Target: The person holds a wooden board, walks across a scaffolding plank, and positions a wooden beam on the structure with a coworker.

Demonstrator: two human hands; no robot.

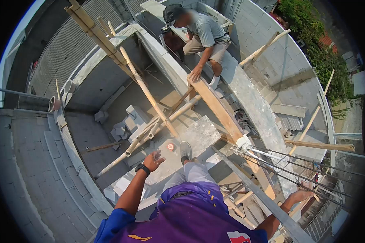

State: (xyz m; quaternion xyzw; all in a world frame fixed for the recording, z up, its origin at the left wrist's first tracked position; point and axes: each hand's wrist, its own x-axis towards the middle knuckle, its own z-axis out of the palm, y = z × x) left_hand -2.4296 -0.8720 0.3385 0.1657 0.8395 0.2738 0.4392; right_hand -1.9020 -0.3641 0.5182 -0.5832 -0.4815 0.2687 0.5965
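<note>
My left hand (pixel 153 161) hangs in the air over a pale platform board (pixel 200 131), fingers apart and nothing in them; a dark watch (pixel 142 168) is on that wrist. On the right, my right hand (pixel 299 196) is at a rebar cage (pixel 288 165), its fingers bent around a bar, partly hidden by the steel. The cage lies across the end of a long wooden formwork board (pixel 219 109) that runs along the wall top. At the far end of this board, a crouching co-worker rests a hand (pixel 196 73) on it.
Bamboo poles (pixel 144 87) cross the room below, which has a drop to its floor. My shoe (pixel 185 150) stands on the platform beside a small orange-red round object (pixel 170 147). A long grey beam (pixel 263 194) passes by my right side. Block walls (pixel 267 44) surround the site.
</note>
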